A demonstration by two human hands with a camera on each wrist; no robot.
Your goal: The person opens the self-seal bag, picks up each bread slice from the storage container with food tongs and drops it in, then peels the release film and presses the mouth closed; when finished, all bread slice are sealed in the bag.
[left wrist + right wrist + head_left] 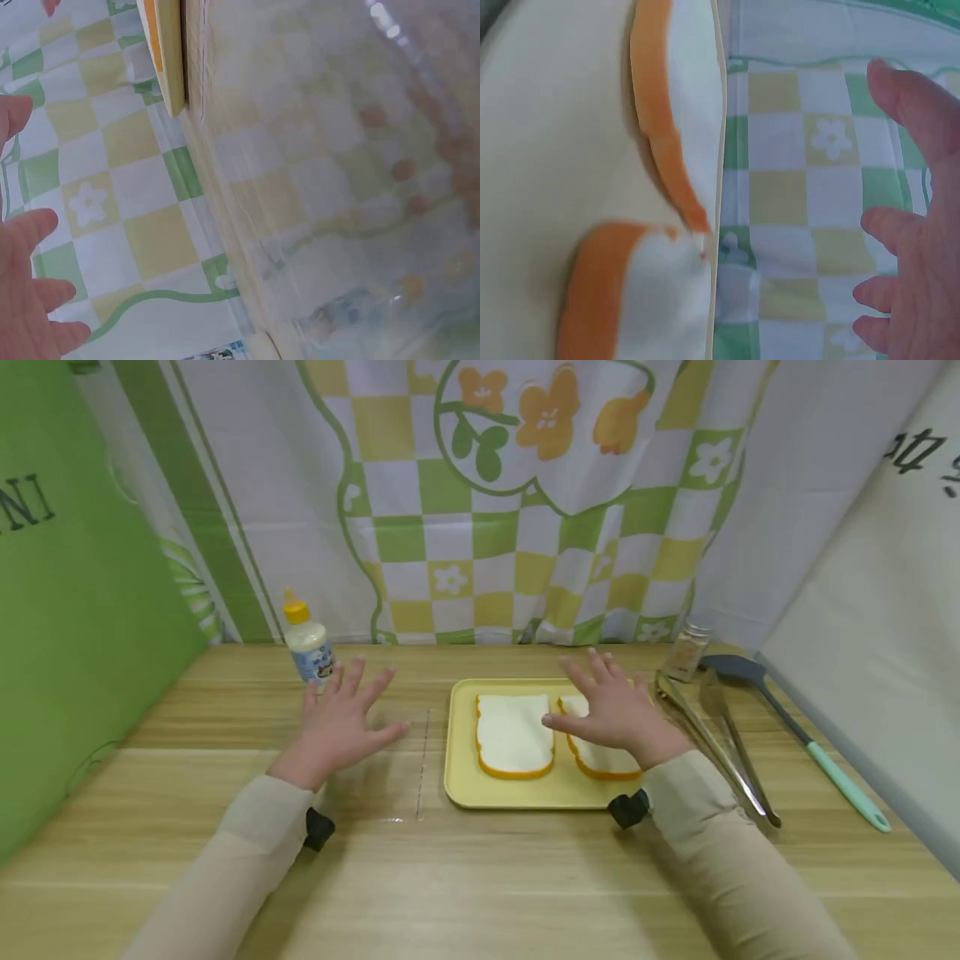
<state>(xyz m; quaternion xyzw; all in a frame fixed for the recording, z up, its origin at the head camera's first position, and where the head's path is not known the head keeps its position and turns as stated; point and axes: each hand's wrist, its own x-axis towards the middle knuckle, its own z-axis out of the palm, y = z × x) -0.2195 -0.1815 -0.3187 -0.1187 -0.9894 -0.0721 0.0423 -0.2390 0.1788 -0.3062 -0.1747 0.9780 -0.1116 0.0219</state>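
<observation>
My left hand (pixel 337 727) hovers with spread fingers above a clear flat sheet or board (pixel 393 789) on the wooden table. It holds nothing, and the left wrist view shows the left hand (pixel 30 285) with its fingers apart. My right hand (pixel 615 718), also spread and holding nothing, is over the right side of a yellow tray (pixel 459 785). Two white bread slices with orange crusts lie on this tray: the left slice (pixel 515 735) shows almost whole, while the right slice (pixel 606 762) is partly hidden by the right hand (pixel 930 225).
A squeeze bottle (pixel 303 643) with a yellow cap stands behind the left hand. At the right are a small glass jar (pixel 687 652), metal tongs (pixel 738 752) and a dark-headed spatula (pixel 847 785) with a mint handle. A checked cloth (pixel 495 568) hangs behind the table.
</observation>
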